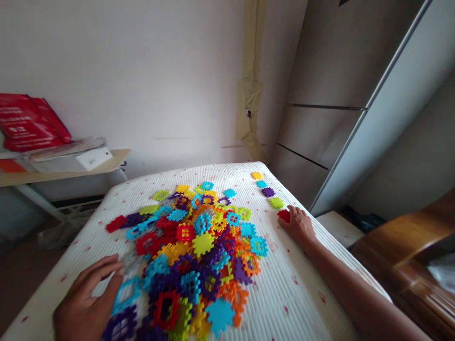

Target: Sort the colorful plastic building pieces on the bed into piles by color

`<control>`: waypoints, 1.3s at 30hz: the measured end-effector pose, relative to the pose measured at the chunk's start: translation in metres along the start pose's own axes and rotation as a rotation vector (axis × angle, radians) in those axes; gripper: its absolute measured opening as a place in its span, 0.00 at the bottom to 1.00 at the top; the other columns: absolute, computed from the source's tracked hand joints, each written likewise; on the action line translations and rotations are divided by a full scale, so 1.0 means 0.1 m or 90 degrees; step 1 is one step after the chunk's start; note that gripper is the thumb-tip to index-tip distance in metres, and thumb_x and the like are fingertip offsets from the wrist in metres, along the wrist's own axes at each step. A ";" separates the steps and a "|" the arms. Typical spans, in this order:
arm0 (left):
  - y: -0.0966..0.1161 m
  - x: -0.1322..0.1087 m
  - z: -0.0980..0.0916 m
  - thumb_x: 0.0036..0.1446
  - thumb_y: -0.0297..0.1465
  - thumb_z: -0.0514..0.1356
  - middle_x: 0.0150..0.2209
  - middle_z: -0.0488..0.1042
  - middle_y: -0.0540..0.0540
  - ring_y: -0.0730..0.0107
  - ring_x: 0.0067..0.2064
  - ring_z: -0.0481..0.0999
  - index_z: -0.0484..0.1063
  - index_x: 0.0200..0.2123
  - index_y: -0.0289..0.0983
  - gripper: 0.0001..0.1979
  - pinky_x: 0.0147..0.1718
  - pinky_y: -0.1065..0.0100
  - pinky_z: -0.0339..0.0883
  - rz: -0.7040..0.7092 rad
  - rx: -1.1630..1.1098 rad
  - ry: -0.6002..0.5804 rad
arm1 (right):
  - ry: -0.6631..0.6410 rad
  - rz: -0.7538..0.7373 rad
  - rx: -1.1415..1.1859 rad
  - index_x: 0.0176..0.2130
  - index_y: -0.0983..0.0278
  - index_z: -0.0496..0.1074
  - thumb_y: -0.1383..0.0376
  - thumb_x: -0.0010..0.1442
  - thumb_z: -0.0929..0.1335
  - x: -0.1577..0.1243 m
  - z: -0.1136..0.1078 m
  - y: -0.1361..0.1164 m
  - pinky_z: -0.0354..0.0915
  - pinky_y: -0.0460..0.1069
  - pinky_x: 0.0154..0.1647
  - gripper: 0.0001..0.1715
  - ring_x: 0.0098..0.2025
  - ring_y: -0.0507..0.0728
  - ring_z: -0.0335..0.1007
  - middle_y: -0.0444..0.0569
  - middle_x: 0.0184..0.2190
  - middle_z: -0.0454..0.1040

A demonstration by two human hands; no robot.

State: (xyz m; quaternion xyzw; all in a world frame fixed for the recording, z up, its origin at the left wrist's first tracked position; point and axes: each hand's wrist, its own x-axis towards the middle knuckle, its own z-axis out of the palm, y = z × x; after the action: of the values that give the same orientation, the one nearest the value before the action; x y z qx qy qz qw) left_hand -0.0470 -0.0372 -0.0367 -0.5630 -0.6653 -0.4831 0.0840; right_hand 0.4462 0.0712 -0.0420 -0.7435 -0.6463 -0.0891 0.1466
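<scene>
A heap of colourful plastic interlocking tiles [199, 251] lies on a white mattress [302, 293]. My left hand [87, 303] rests at the heap's near left edge, fingers curled loosely, touching a light blue frame tile [126, 293]. My right hand [298, 225] reaches to the mattress's right side with its fingertips on a red tile [283, 215]. That red tile ends a row of separate tiles: yellow [256, 175], blue [262, 183], purple [268, 192], green [276, 202].
A low wooden shelf [113, 163] at the left holds a white box [94, 158] and red bags [30, 123]. A grey wardrobe [355, 118] stands to the right. A wooden bed frame [401, 246] runs along the mattress's right side.
</scene>
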 end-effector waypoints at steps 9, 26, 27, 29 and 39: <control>0.05 0.02 -0.04 0.53 0.37 0.56 0.40 0.73 0.46 0.64 0.43 0.73 0.73 0.32 0.40 0.09 0.47 0.62 0.66 0.007 -0.029 -0.043 | 0.290 -0.397 0.162 0.46 0.66 0.68 0.60 0.59 0.64 -0.02 -0.04 0.06 0.64 0.56 0.43 0.17 0.43 0.61 0.66 0.57 0.41 0.71; -0.54 0.64 0.23 0.49 0.32 0.51 0.39 0.77 0.42 0.62 0.41 0.75 0.74 0.38 0.36 0.16 0.44 0.61 0.67 -0.164 0.070 -0.039 | 0.113 -0.415 0.460 0.40 0.63 0.69 0.60 0.61 0.61 0.04 0.19 -0.99 0.69 0.47 0.30 0.12 0.31 0.53 0.71 0.51 0.35 0.73; -0.55 0.70 0.26 0.49 0.32 0.51 0.40 0.76 0.42 0.62 0.43 0.75 0.74 0.38 0.36 0.16 0.46 0.61 0.66 -0.159 0.081 -0.051 | 0.104 -0.390 0.466 0.39 0.63 0.70 0.59 0.60 0.61 0.07 0.21 -0.99 0.68 0.47 0.29 0.13 0.29 0.53 0.71 0.51 0.34 0.73; -0.55 0.83 0.30 0.51 0.31 0.51 0.42 0.76 0.44 0.63 0.45 0.74 0.74 0.39 0.36 0.16 0.49 0.62 0.64 -0.139 0.095 -0.092 | 0.091 -0.337 0.475 0.36 0.63 0.70 0.58 0.59 0.61 0.11 0.24 -0.97 0.68 0.47 0.27 0.14 0.28 0.54 0.71 0.50 0.31 0.74; -0.36 1.53 0.77 0.57 0.36 0.58 0.49 0.70 0.43 0.61 0.48 0.70 0.68 0.48 0.37 0.16 0.46 0.56 0.66 -0.124 0.167 -0.360 | 0.039 -0.247 0.505 0.35 0.62 0.72 0.56 0.55 0.62 0.15 0.27 -0.94 0.68 0.48 0.27 0.15 0.29 0.56 0.73 0.50 0.30 0.76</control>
State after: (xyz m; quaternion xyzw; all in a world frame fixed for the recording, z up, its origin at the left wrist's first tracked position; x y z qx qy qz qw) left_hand -0.0972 0.1256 0.0038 -0.5930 -0.7695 -0.2236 -0.0786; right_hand 0.3538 0.1054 -0.0532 -0.4919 -0.7534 0.1182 0.4201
